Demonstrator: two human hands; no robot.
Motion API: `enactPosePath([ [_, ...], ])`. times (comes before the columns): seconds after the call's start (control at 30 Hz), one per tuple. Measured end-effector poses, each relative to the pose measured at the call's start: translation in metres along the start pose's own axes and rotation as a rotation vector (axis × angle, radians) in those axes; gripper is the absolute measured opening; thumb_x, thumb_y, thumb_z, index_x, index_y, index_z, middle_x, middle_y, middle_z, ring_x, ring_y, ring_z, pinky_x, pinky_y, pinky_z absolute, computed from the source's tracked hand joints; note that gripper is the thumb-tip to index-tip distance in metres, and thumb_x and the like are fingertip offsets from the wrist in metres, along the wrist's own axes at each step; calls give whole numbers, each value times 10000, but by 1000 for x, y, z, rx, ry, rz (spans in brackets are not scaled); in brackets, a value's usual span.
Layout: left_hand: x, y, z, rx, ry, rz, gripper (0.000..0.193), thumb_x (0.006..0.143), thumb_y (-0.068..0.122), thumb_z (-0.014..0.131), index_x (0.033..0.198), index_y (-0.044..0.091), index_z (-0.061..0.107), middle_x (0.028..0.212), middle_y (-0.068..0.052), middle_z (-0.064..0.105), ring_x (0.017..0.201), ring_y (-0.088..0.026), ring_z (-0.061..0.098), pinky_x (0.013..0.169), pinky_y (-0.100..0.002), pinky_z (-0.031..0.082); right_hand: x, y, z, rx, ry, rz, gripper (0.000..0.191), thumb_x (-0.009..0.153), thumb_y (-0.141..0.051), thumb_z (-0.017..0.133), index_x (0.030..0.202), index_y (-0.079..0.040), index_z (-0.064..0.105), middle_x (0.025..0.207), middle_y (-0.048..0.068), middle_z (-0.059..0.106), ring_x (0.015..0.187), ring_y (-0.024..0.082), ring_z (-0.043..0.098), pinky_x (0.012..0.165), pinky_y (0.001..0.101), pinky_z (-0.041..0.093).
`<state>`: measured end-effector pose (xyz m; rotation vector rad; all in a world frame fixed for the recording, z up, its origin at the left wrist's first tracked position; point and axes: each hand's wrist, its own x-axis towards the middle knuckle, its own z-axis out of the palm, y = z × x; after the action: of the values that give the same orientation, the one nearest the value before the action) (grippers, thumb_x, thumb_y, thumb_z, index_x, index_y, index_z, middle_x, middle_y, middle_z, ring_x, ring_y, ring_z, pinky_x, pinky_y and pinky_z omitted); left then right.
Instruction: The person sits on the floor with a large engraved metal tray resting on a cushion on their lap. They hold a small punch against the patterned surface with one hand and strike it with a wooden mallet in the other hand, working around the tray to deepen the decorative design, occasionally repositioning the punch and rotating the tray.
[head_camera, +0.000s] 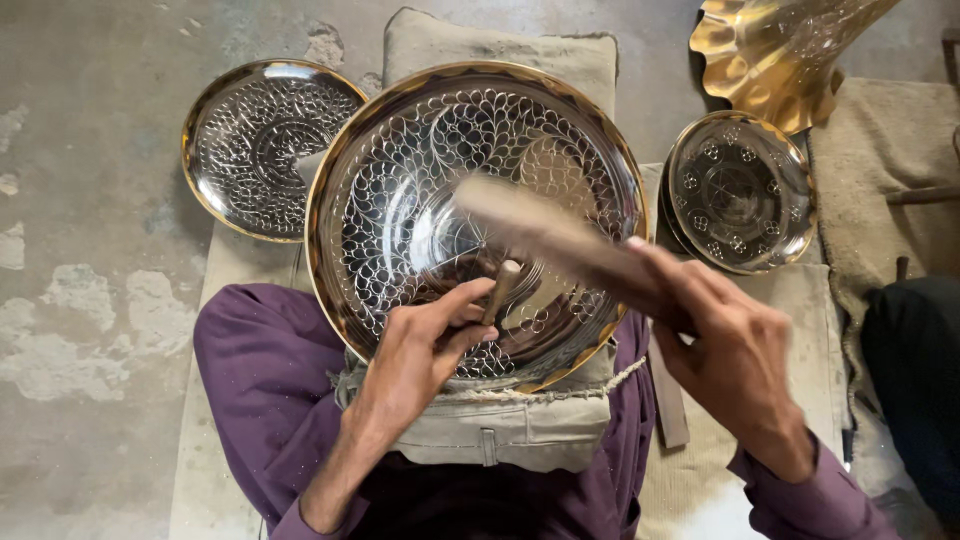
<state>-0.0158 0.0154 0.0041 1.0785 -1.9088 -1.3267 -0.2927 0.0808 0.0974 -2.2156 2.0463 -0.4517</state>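
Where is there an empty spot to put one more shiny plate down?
Bare concrete floor lies left of the small patterned plate and the purple knee. A strip of beige mat lies below the right plate. The middle is crowded: large plate, left hand, right hand.

The left hand (425, 345) comes up from the lower middle, with the forearm bare and the purple sleeve pushed back near the elbow. Its fingers (470, 298) are curled and pinched closed, and the thumb lies along them. The right hand (735, 350) is on the right side and a little higher. It is closed in a fist, knuckles up, with the wrist bent inward. A purple cuff covers the right wrist.
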Motion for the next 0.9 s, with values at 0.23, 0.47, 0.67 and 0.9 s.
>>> enactPosePath([
  [0.23,1,8,-9,-28,-72,203,523,875,-1,672,1387,83,599,1104,-138,785,978,-227,796,801,-379,670,-20,10,12,159,47,29,648,823,-30,701,1444,-130,544,1072,122,730,836,246,750,713,382,623],
  [0.47,9,15,-16,69,-206,123,500,890,115,721,1376,97,602,962,-107,786,711,-184,739,670,-390,603,-55,22,32,167,142,124,638,793,23,715,1402,-110,579,1151,180,727,918,265,758,747,372,620],
  [0.67,14,18,-23,92,-283,198,497,904,131,700,1389,93,600,878,-123,753,655,-206,684,671,-414,559,-84,34,51,8,145,92,587,782,25,729,1342,-96,602,1043,162,751,767,268,725,641,408,586],
  [0.9,20,22,-20,163,-380,130,517,866,175,711,1374,153,614,905,-101,771,673,-188,717,693,-413,577,-113,39,69,223,85,389,509,812,-27,753,1295,-86,604,824,134,719,574,216,661,520,377,544],
])
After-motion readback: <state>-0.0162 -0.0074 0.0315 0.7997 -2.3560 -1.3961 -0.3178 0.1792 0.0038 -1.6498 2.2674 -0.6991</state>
